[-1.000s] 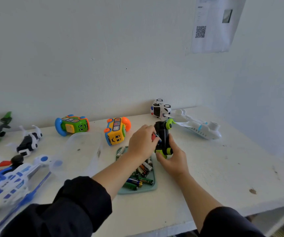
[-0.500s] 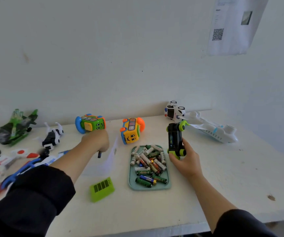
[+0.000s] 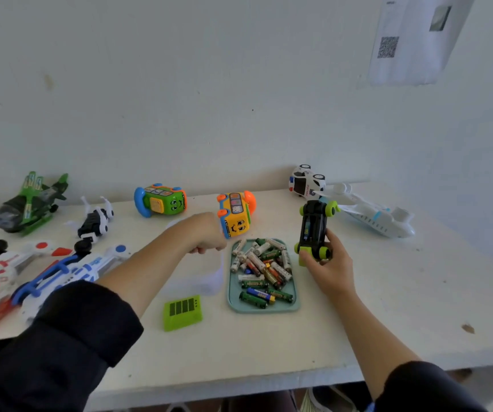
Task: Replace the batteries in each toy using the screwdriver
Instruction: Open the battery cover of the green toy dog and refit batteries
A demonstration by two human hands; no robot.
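Batteries (image 3: 261, 267), a loose heap of smooth metal cylinders in green, silver, red and blue wrappers, fill the shallow teal plastic tray (image 3: 294, 304) at the centre of the white desk (image 3: 388, 307), likely so that either hand can reach them. At three o'clock from the tray the right hand (image 3: 330, 267) keeps the black plastic toy car with lime-green wheels (image 3: 313, 228) stood on end, its grip clamped around the lower wheels, underside turned toward the person; judging by this, the battery bay is being kept open and facing up for loading. The flat lime-green ribbed plastic cover (image 3: 182, 312) lies on the desk at eight o'clock from the tray, probably set aside out of the working area. At nine o'clock from the tray the left hand (image 3: 206, 233) has its fingers curled into a closed grip; whether it holds anything, the screwdriver included, I cannot tell, and no screwdriver is visible anywhere. A clear, soft plastic bag (image 3: 206, 279), faint against the desk, lies beneath that wrist. At twelve o'clock from the tray stands a glossy boxy orange-and-yellow toy bus with a cartoon face (image 3: 236, 214); a rounded green-and-blue one (image 3: 160, 200) sits at ten o'clock, and a long white toy airplane (image 3: 373, 217) at two o'clock. My judgement is that fresh cells go in next.
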